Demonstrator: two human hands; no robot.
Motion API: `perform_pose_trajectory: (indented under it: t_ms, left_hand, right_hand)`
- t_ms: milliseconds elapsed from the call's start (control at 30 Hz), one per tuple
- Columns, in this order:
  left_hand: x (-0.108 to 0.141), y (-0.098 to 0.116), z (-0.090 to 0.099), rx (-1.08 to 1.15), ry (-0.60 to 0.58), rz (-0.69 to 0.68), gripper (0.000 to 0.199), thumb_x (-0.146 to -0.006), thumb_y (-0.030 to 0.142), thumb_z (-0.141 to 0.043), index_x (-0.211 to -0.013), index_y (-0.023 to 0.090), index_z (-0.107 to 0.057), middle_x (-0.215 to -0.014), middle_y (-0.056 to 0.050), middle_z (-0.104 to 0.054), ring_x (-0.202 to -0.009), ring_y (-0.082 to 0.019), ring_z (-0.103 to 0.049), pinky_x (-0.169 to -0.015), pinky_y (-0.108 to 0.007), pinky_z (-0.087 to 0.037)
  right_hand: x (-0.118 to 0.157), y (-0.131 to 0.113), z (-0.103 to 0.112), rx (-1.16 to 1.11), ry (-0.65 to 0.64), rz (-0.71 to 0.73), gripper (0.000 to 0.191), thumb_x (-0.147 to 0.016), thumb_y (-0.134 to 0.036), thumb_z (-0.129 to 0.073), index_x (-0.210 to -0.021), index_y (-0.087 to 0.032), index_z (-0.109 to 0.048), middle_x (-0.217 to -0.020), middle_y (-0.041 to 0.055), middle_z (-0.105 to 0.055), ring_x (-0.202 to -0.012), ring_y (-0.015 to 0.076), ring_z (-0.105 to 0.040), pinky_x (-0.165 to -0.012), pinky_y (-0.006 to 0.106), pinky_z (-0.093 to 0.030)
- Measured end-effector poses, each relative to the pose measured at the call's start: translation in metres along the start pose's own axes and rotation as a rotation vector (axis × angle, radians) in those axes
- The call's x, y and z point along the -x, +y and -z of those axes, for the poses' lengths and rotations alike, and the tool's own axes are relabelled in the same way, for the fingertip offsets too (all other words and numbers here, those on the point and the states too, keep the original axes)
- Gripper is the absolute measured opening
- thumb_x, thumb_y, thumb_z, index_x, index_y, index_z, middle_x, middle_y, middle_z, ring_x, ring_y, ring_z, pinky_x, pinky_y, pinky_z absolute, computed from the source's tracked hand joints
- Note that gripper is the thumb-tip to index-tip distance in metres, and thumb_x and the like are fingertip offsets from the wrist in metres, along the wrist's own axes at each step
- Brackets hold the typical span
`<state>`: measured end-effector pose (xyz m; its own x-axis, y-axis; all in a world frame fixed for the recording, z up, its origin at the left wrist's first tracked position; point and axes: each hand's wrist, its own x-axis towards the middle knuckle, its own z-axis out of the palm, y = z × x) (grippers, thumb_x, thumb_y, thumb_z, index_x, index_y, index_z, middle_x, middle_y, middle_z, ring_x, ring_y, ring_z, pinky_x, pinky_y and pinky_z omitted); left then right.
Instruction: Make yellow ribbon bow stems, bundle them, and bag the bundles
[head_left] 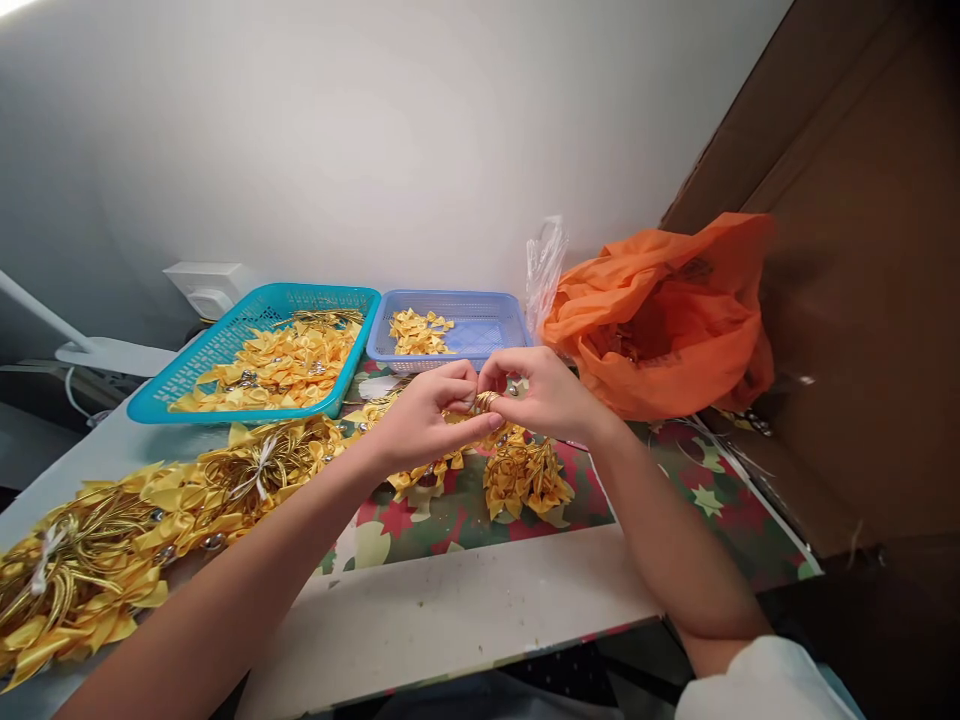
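My left hand [431,415] and my right hand [536,395] meet above the patterned table cover, fingertips nearly touching. Between them is a small bundle of gold cord [486,402], pinched by the curled fingers of both hands. Below my right hand hangs or lies a cluster of yellow bows [525,478]; whether it joins the held cord is hidden. More yellow bows with small silver bells lie under and behind my left hand. Left of my left forearm, tied bundles of bows with gold cords [259,470] stretch along the table.
A teal basket [341,385] full of yellow bows stands at the back left. Beside it is a blue basket [517,325] with some bows. An orange bag [675,370] stands at the back right, next to clear plastic [546,270]. Cardboard [847,300] rises at the right.
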<state>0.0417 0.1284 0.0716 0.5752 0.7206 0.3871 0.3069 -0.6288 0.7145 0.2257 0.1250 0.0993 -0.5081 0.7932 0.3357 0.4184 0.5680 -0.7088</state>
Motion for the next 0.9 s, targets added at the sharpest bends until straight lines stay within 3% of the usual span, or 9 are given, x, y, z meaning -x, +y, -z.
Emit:
perform_pose_trajectory:
  t_ms: [200, 333, 467, 700, 800, 900]
  left_hand:
    - [0.001, 0.001, 0.011, -0.22, -0.02, -0.001, 0.026, -0.08, 0.041, -0.063, -0.068, 0.019, -0.056, -0.074, 0.0, -0.043, -0.068, -0.016, -0.043, -0.061, -0.03, -0.037]
    - [0.002, 0.002, 0.01, -0.273, -0.085, -0.029, 0.022, -0.085, 0.037, -0.053, -0.076, 0.019, -0.061, -0.08, -0.003, -0.049, -0.073, -0.018, -0.05, -0.066, -0.031, -0.041]
    - [0.0, 0.0, 0.007, -0.193, -0.092, -0.035, 0.028, -0.089, 0.029, -0.043, -0.068, 0.019, -0.058, -0.082, -0.005, -0.053, -0.078, -0.02, -0.052, -0.072, -0.034, -0.043]
    - [-0.002, -0.002, 0.009, 0.095, -0.02, 0.05, 0.025, -0.083, 0.022, -0.041, -0.058, 0.02, -0.04, -0.071, 0.0, -0.038, -0.066, -0.016, -0.039, -0.061, -0.031, -0.034]
    - [-0.002, -0.002, 0.01, 0.195, 0.017, 0.114, 0.023, -0.079, 0.022, -0.041, -0.057, 0.02, -0.035, -0.071, 0.0, -0.038, -0.065, -0.015, -0.037, -0.059, -0.031, -0.033]
    - [-0.002, -0.003, 0.01, 0.232, 0.059, 0.176, 0.022, -0.078, 0.024, -0.041, -0.058, 0.021, -0.033, -0.07, 0.0, -0.038, -0.065, -0.015, -0.036, -0.058, -0.03, -0.032]
  right_hand:
    - [0.0, 0.001, -0.002, -0.02, -0.002, 0.003, 0.011, -0.071, -0.008, -0.058, -0.073, -0.017, -0.064, -0.07, -0.002, -0.063, -0.067, 0.011, -0.056, -0.065, 0.023, -0.044]
    - [0.0, 0.002, -0.005, -0.028, -0.004, 0.003, 0.011, -0.072, -0.008, -0.058, -0.073, -0.017, -0.065, -0.069, -0.0023, -0.063, -0.068, 0.0111, -0.057, -0.065, 0.023, -0.044]
    - [-0.001, 0.003, -0.004, -0.082, 0.013, -0.005, 0.006, -0.074, -0.011, -0.06, -0.073, -0.017, -0.062, -0.07, -0.0022, -0.062, -0.068, 0.011, -0.057, -0.066, 0.023, -0.045]
    - [-0.002, 0.014, 0.0, -0.209, 0.078, 0.044, 0.013, -0.073, -0.007, -0.058, -0.074, -0.019, -0.054, -0.076, -0.0033, -0.057, -0.073, 0.0107, -0.055, -0.072, 0.026, -0.045]
    - [-0.002, 0.015, -0.003, -0.195, 0.109, 0.121, 0.014, -0.076, -0.007, -0.058, -0.069, -0.019, -0.059, -0.081, -0.0006, -0.06, -0.079, 0.0127, -0.058, -0.073, 0.027, -0.045]
    - [-0.001, 0.011, -0.006, -0.04, 0.167, 0.189, 0.014, -0.081, -0.013, -0.061, -0.073, -0.021, -0.069, -0.088, 0.0021, -0.064, -0.085, 0.015, -0.058, -0.077, 0.031, -0.045]
